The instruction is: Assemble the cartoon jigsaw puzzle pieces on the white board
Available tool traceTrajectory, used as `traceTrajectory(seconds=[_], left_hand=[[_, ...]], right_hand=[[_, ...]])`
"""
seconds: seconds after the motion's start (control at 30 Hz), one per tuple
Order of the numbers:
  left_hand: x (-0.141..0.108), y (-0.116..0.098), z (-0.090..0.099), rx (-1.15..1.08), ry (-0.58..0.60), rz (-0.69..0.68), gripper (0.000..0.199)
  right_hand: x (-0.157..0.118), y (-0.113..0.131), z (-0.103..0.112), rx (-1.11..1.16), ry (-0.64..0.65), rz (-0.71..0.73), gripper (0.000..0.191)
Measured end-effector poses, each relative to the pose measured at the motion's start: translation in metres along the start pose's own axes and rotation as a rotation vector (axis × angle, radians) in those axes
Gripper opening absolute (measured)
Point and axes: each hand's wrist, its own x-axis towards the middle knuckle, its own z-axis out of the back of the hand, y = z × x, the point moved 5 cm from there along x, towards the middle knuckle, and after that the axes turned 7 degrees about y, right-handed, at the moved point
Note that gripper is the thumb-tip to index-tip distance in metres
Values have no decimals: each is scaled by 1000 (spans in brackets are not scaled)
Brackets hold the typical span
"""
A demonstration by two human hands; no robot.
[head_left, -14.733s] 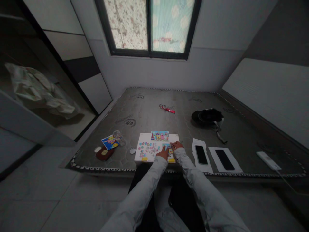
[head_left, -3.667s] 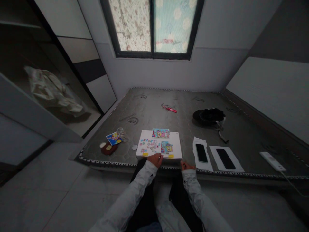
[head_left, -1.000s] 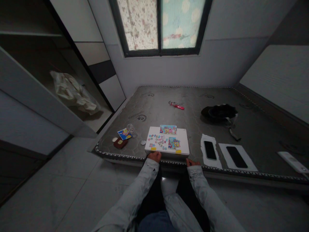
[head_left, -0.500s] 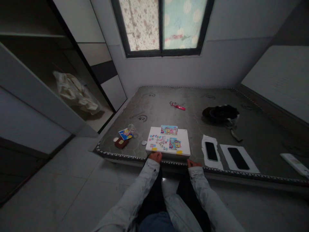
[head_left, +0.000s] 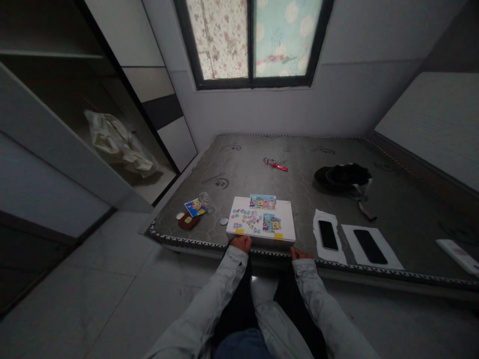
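A white box lies on the grey mattress near its front edge. On its lid are small coloured puzzle pieces, a long cartoon picture and a partly assembled cartoon picture. My left hand rests closed at the box's front left, its fingers curled; whether it holds anything is too small to tell. My right hand is by the front right corner, its fingers drawn together near the mattress edge, and nothing can be made out in them.
Left of the box lie a blue card, a brown object and a round disc. To the right are two dark phones on white sheets, and a black cap. Farther back is a red item.
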Motion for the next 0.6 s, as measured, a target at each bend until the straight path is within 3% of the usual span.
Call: traceTrajectory(seconds=[0.6], left_hand=[[-1, 1, -2, 23, 14, 10, 33]], right_hand=[[-1, 8, 11, 24, 14, -16, 31]])
